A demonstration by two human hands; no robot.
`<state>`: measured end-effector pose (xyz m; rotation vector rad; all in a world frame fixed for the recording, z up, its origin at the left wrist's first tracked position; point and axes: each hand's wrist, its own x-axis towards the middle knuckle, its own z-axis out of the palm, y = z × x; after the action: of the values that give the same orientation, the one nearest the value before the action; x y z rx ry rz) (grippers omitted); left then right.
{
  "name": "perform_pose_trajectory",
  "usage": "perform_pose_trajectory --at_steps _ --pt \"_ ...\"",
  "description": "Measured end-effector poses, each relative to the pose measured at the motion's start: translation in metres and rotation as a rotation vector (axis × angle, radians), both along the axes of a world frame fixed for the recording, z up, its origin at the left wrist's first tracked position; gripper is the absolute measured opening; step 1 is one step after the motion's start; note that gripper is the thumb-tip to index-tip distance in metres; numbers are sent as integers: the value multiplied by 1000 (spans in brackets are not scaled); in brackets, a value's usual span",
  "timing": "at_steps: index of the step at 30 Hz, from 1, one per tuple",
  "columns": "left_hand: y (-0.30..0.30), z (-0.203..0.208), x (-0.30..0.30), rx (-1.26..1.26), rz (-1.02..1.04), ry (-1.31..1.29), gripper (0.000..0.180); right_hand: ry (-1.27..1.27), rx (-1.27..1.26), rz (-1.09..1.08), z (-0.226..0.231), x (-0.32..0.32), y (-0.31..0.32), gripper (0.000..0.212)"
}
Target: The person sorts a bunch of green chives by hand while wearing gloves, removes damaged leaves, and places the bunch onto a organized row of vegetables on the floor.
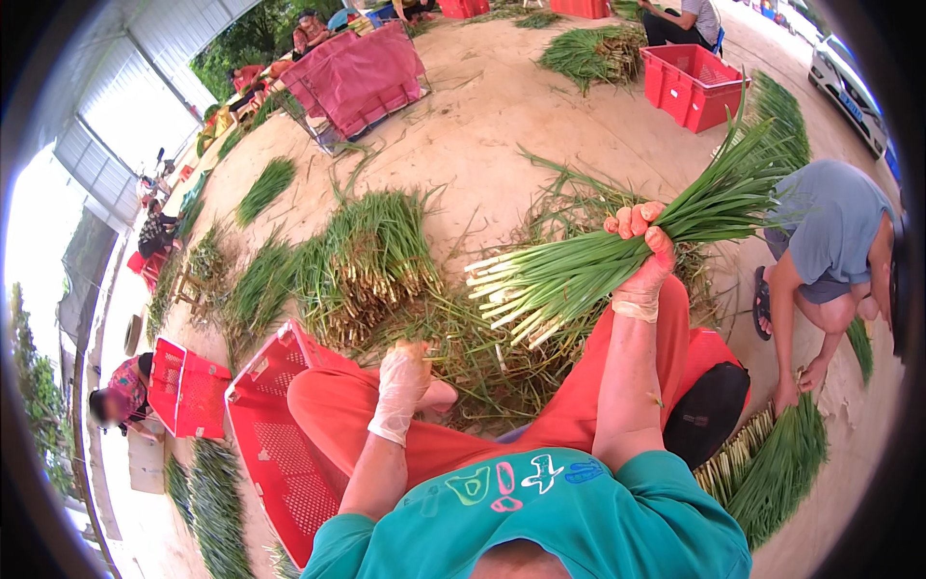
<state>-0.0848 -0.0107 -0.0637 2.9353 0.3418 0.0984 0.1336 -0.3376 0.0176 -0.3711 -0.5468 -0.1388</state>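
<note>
My right hand, in a thin see-through glove with orange fingers, is closed around a bunch of chives. The bunch is raised over my right knee, its white stalk ends pointing left and the green leaves up to the right. My left hand, also gloved, is over the inner side of my left knee. Its fingers are curled and partly hidden, so anything in them cannot be made out. Loose leaf trimmings lie on the ground between my legs. A pile of chives with pale stalk ends sits just beyond my left hand.
Red crates stand at my left, further left and at the far right. A co-worker in a grey-blue shirt bends over another chive pile at my right. A pink cloth-covered cart stands ahead.
</note>
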Motion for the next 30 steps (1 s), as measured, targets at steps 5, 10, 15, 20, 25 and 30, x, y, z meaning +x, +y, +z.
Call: perform_pose_trajectory --at_steps 5,10,15,20,25,30 --pt "-56 57 42 -536 -41 -575 25 -26 18 99 2 -4 13 24" --pt "-47 40 67 -1113 79 -55 31 -47 88 283 0 -7 26 23" --pt "-50 40 45 -1322 158 -64 15 -33 77 277 -5 -4 16 22" --pt "-1 10 8 -568 135 16 16 -27 130 235 -5 -1 8 20" --pt "-36 25 12 -1102 123 -335 21 -39 145 233 -10 1 17 19" --pt "-75 33 27 -1657 195 -271 20 51 47 225 -16 -3 33 22"
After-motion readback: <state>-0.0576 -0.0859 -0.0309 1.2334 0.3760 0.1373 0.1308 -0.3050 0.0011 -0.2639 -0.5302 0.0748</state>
